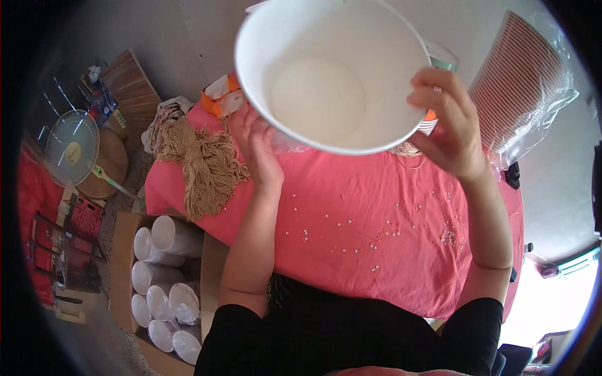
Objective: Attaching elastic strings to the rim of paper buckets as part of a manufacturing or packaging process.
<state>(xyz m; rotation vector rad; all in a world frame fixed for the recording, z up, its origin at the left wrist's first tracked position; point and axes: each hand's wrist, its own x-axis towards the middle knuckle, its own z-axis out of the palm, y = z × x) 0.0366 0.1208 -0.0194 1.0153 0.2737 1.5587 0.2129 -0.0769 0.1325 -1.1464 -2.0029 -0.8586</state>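
A large white paper bucket (326, 103) is held up in front of me, tilted so that its mouth faces me. Its inside is bare. My right hand (448, 122) grips the bucket's right side, with thumb and fingers curled around the rim. On the left, my left hand (256, 147) supports the outside of the bucket; its fingertips are partly hidden behind the rim. Below both hands spreads a table with a pink-red cloth (351, 188). Small white and orange dots (389, 232) lie scattered over the cloth.
A bundle of tan cords (207, 166) and an orange-and-white bag (222, 94) lie at the table's left end. A tall bagged stack of paper buckets (520, 81) stands at the right. On the floor, a cardboard box (122, 276) holds several wrapped cup stacks (150, 276), near a fan (73, 150).
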